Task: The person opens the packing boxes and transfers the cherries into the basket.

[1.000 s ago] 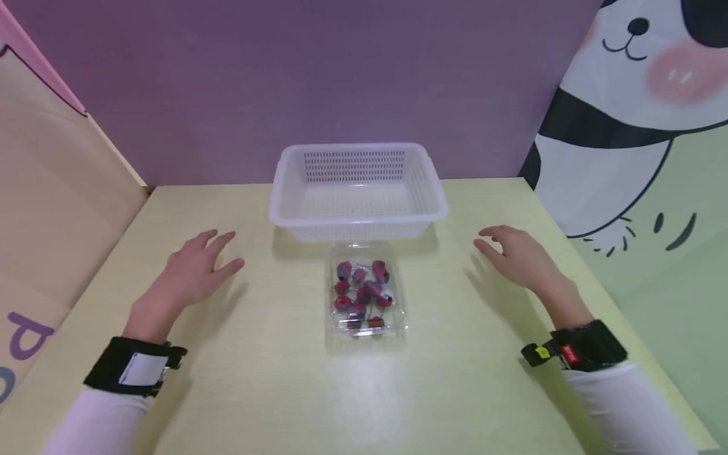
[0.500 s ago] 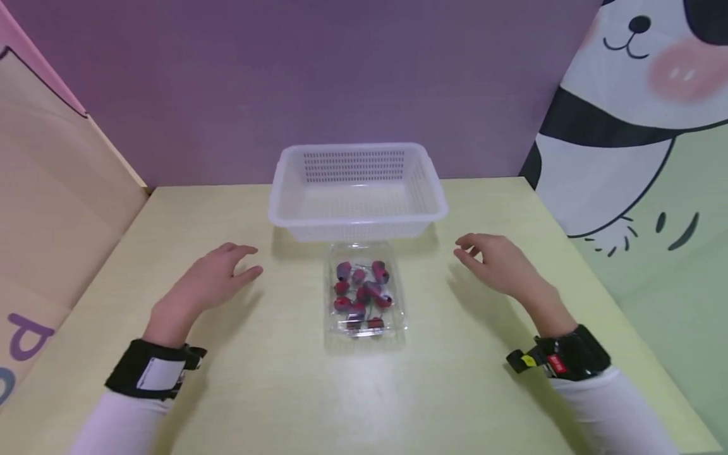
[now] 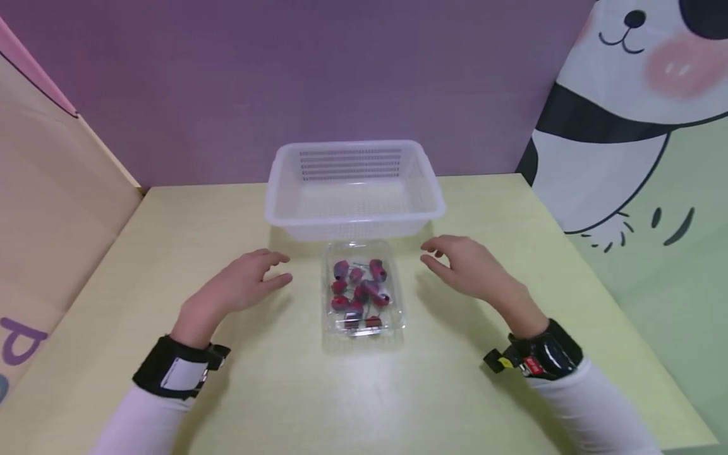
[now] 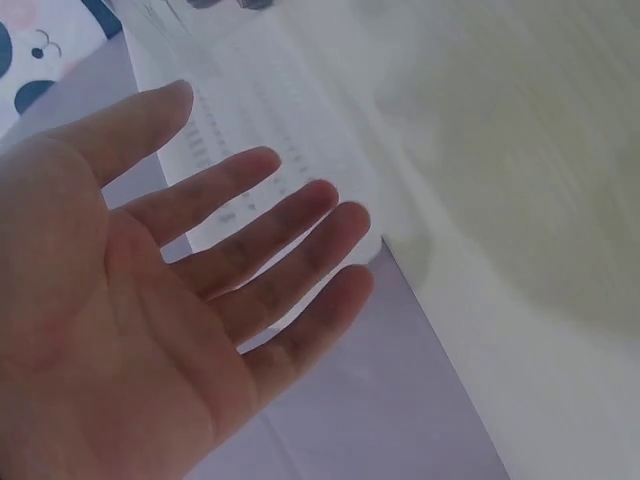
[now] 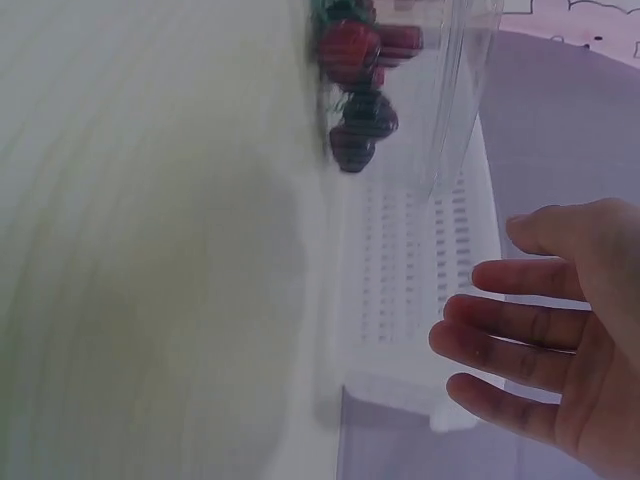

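In the head view a clear plastic clamshell box (image 3: 364,287) sits mid-table, with several dark red cherries (image 3: 359,294) inside it. To its left hovers my left hand (image 3: 241,281), fingers spread and relaxed, holding nothing. My right hand (image 3: 469,268) is on the other side, a little apart from the box, its fingers loosely bent around air. The left wrist view shows the left palm (image 4: 130,310) turned toward the camera. In the right wrist view the cherries (image 5: 350,60) appear through the box wall, beyond the right fingertips (image 5: 455,340).
Right behind the box stands a white slotted plastic basket (image 3: 355,221), with nothing in it. A purple wall panel (image 3: 341,76) rises at the table's back edge. A panda-printed panel (image 3: 637,189) borders the right side, a beige one (image 3: 51,208) the left.
Both hands have moved inward toward the clamshell box, the left hand to the right and the right hand to the left. The box and the basket have stayed in place.
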`<state>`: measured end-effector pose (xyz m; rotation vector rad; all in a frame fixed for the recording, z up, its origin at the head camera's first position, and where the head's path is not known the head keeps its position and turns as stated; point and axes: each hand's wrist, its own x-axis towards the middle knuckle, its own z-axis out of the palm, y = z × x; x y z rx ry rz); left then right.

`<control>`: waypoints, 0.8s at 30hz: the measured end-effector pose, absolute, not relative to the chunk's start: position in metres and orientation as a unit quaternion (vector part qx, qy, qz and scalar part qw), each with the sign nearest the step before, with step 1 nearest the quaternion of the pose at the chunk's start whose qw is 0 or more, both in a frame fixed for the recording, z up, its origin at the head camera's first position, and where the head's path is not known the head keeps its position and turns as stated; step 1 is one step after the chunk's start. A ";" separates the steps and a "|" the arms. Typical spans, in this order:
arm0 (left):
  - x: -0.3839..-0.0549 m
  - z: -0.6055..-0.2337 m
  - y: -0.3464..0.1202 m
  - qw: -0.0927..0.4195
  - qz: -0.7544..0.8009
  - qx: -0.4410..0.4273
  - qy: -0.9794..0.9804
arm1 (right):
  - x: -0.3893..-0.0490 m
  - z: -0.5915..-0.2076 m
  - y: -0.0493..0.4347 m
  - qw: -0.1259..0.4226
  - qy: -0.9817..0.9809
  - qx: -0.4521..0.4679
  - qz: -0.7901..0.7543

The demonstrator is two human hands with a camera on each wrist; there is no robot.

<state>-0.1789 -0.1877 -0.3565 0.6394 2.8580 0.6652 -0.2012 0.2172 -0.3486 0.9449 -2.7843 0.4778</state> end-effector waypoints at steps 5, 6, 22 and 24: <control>-0.182 -0.358 -0.178 0.081 0.224 0.228 0.944 | -0.196 -0.344 0.199 0.088 -0.916 0.350 0.178; -0.183 -0.358 -0.176 0.084 0.225 0.232 0.943 | -0.194 -0.343 0.196 0.088 -0.913 0.355 0.181; -0.189 -0.362 -0.153 0.120 0.238 0.266 0.927 | -0.180 -0.349 0.158 0.044 -0.880 0.429 0.202; -0.190 -0.362 -0.151 0.118 0.237 0.266 0.927 | -0.179 -0.350 0.154 0.037 -0.877 0.437 0.199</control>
